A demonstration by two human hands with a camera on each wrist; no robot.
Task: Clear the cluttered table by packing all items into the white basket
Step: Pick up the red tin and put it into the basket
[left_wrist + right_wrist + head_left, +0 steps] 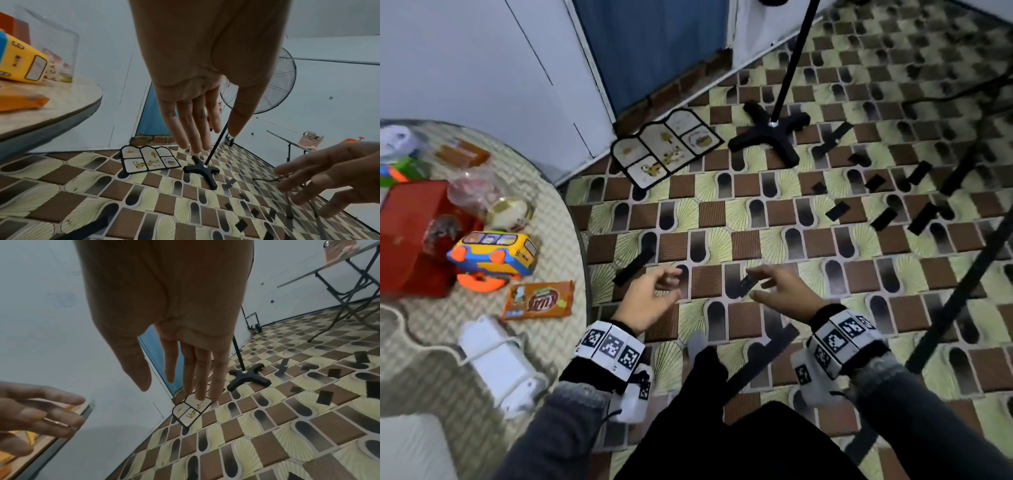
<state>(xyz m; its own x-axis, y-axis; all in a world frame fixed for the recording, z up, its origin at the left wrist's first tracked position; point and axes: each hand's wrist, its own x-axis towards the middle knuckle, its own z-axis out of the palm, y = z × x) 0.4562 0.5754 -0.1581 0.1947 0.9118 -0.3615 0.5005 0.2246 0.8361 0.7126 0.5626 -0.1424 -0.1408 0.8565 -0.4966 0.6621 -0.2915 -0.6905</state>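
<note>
I wear dark grey sleeves (571,425) and black trousers (722,442). Each wrist carries a black band (825,317) with white blocks bearing black square-code markers (610,345). A thin ring sits on one finger (56,422).

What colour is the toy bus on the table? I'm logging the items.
The toy bus is yellow and blue with orange wheels; head view shows it best.

**Tabletop left, floor right**

Tabletop (558,219) sits at left, floor (791,212) to its right. On the tabletop: box (410,236) far left, toy bus (493,253) just right of it, jar (482,195) behind the bus, snack packet (539,299) in front, adapter (496,359) nearest. Left hand (647,301) and right hand (784,291) hover over the floor (both off the tabletop). Floor mat (667,147) lies behind them, stand base (770,133) to its right.
</note>
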